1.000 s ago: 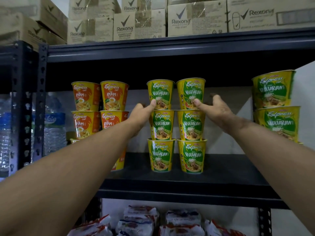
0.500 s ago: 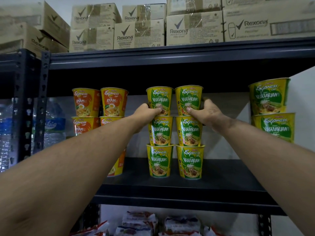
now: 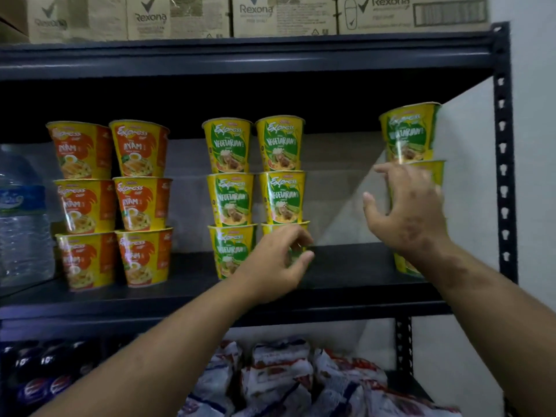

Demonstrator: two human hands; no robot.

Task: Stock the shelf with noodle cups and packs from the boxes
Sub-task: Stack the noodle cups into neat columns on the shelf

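Note:
Green Vegetarian noodle cups stand in two columns, three high, at the middle of the dark shelf. My left hand is loosely curled in front of the bottom cup of the right column; whether it touches the cup I cannot tell. A third green stack stands at the right end of the shelf. My right hand, fingers spread, is on its middle cup and hides most of it. Orange Ayam cups are stacked three high to the left.
Rexona cartons line the shelf above. A large water bottle stands at the far left. Noodle packs and dark bottles lie on the shelf below. The steel upright borders the right stack.
Both hands left the top cups of the middle stack. My left hand dropped to the bottom cup. My right hand swung right to the end stack. The view shifted right.

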